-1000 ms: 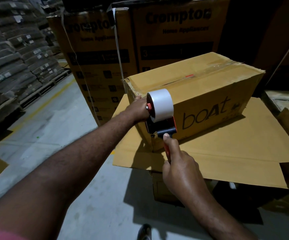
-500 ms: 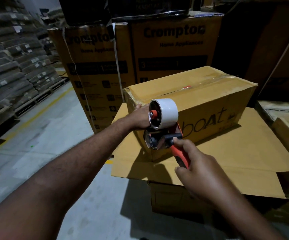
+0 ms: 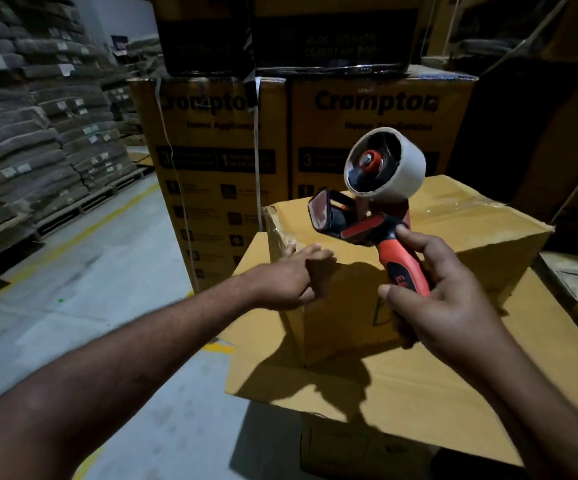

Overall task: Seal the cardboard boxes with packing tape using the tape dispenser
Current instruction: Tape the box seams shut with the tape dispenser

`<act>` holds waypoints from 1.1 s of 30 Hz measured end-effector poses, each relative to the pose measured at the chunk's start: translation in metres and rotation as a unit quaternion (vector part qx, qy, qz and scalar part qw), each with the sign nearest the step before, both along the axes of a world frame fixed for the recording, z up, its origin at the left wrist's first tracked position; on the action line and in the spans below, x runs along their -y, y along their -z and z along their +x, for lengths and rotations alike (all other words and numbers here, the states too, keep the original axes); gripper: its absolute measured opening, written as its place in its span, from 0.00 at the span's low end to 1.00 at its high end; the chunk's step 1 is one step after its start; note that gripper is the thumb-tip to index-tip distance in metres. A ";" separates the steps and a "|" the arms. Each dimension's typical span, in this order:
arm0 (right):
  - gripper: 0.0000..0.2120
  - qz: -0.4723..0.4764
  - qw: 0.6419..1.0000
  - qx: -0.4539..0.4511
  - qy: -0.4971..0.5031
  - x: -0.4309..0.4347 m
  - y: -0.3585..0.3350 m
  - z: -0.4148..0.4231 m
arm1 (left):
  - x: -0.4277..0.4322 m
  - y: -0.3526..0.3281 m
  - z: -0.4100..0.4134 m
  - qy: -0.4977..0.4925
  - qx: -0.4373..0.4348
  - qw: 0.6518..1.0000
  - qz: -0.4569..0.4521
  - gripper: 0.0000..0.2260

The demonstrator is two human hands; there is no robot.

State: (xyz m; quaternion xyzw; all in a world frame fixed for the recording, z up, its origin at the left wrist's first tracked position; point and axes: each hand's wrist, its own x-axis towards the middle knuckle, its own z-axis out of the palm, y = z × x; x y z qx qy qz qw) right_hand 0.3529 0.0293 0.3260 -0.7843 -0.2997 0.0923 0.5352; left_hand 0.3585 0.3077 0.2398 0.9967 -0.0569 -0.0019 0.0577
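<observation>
Tape dispenser lifted off box end since half second ago, now held in air above near top corner of cardboard box, roll uppermost. Right hand wrapped tight round orange handle, likely clearing tool after run. Left hand loose, fingers spread flat on near end, probably smoothing tape down and steadying box. Box sits on flattened cardboard sheet; Crompton cartons behind.

Both forearms are bare, no sleeves in sight; left hand and right hand wear no gloves.
</observation>
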 end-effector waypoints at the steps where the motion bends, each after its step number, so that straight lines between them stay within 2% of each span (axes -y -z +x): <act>1: 0.34 0.009 1.000 0.009 0.002 -0.010 0.003 0.005 | -0.013 0.003 0.000 0.017 -0.004 1.000 0.024 0.27; 3: 0.34 0.024 1.000 0.020 0.002 -0.031 0.011 0.016 | -0.035 0.004 -0.007 0.022 -0.003 1.000 0.016 0.31; 6: 0.34 0.034 0.998 0.056 -0.004 -0.064 0.026 0.032 | -0.051 0.017 -0.020 -0.024 0.071 0.987 -0.145 0.31; 9: 0.34 0.029 0.994 0.101 -0.004 -0.099 0.039 0.048 | -0.033 0.041 -0.020 -0.138 0.165 0.915 -0.342 0.38; 11: 0.34 0.023 0.994 0.111 -0.008 -0.122 0.045 0.056 | -0.016 0.051 -0.009 -0.191 0.216 0.854 -0.433 0.34; 15: 0.34 0.022 0.995 0.098 -0.013 -0.158 0.057 0.069 | 0.007 0.056 0.000 -0.207 0.265 0.744 -0.577 0.26; 17: 0.34 0.029 0.996 0.082 -0.010 -0.170 0.065 0.071 | 0.007 0.061 -0.004 -0.205 0.259 0.714 -0.617 0.26; 20: 0.34 0.039 0.996 0.086 -0.006 -0.177 0.074 0.073 | -0.001 0.061 -0.010 -0.195 0.236 0.688 -0.658 0.30; 23: 0.33 0.054 0.995 0.084 -0.003 -0.178 0.078 0.078 | -0.016 0.056 -0.007 -0.196 0.211 0.696 -0.658 0.29; 26: 0.33 0.071 0.994 0.079 -0.007 -0.177 0.081 0.080 | -0.029 0.040 0.000 -0.244 0.245 0.717 -0.606 0.23; 28: 0.33 0.078 0.995 0.063 -0.016 -0.175 0.085 0.084 | -0.040 0.031 0.012 -0.269 0.262 0.750 -0.545 0.29; 30: 0.33 0.091 0.995 0.047 -0.019 -0.172 0.086 0.087 | -0.047 0.029 0.028 -0.246 0.223 0.789 -0.517 0.35; 33: 0.34 0.101 0.994 0.028 -0.021 -0.168 0.086 0.090 | -0.055 0.036 0.043 -0.226 0.158 0.783 -0.558 0.42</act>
